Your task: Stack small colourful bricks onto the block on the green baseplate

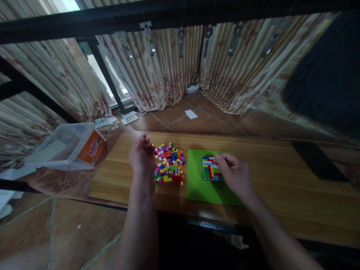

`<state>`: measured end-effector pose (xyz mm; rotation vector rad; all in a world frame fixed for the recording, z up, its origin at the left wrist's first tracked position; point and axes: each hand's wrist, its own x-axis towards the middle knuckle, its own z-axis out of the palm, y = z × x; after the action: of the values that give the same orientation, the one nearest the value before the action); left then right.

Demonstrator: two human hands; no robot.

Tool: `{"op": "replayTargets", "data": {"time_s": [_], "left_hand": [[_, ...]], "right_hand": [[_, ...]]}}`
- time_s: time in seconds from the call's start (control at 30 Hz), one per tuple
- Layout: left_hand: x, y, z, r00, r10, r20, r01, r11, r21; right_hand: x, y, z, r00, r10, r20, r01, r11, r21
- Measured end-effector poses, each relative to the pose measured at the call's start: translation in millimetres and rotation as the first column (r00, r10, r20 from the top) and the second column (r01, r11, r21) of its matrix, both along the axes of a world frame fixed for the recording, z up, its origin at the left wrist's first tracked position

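Note:
On a green studded baseplate (197,191) stands a small structure of building bricks (209,172) in red, yellow, green, blue and white. My right hand (234,170) reaches over its right side, with thumb and fingers pinched on a brick at its upper right corner; the hand hides part of the structure. To the left lies a pile of loose, many-coloured building bricks (170,165). My left hand (142,155) is raised at the pile's left edge with its fingers curled in. Whatever it may hold is hidden.
The wooden table (112,176) carries the bricks and baseplate. A dark flat object (317,161) lies at its right end. Beyond the left end sits a clear plastic bin (64,146) with an orange label. Curtains (168,71) and a dark metal bar (174,18) are behind.

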<state>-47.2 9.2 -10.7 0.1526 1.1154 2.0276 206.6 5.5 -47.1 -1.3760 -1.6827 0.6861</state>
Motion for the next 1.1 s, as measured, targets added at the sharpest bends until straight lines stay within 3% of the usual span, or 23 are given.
{"op": "replayTargets", "data": {"time_s": [0.1, 0.23, 0.43, 0.73, 0.9, 1.1], "left_hand": [[-10.6, -2.6, 1.4, 1.000, 0.025, 0.003, -0.025, 1.000, 0.008], [-23.3, -7.7, 4.0, 0.996, 0.085, 0.029, -0.085, 0.996, 0.019], [-30.9, -12.1, 5.6, 0.984, 0.138, 0.110, -0.142, 0.989, 0.034], [-33.3, -13.9, 5.9, 0.984, 0.081, 0.158, -0.090, 0.995, 0.049], [-32.4, -14.1, 9.0, 0.985, 0.034, 0.166, -0.041, 0.998, 0.038], [-30.8, -10.8, 6.9, 0.984, -0.041, 0.171, 0.036, 0.999, 0.032]], "right_hand": [[-15.8, -9.8, -2.3, 0.982, 0.157, 0.106, -0.165, 0.984, 0.069], [-42.0, -21.6, -5.2, 0.932, 0.312, 0.185, -0.329, 0.942, 0.071], [-88.5, -31.4, -18.3, 0.867, 0.415, 0.276, -0.456, 0.883, 0.107], [-148.0, -34.4, -26.9, 0.818, 0.198, 0.541, -0.275, 0.959, 0.065], [-155.3, -30.3, -23.7, 0.788, 0.183, 0.587, -0.221, 0.975, -0.008], [-154.9, -29.6, -17.8, 0.734, 0.170, 0.658, -0.238, 0.971, 0.015]]}}
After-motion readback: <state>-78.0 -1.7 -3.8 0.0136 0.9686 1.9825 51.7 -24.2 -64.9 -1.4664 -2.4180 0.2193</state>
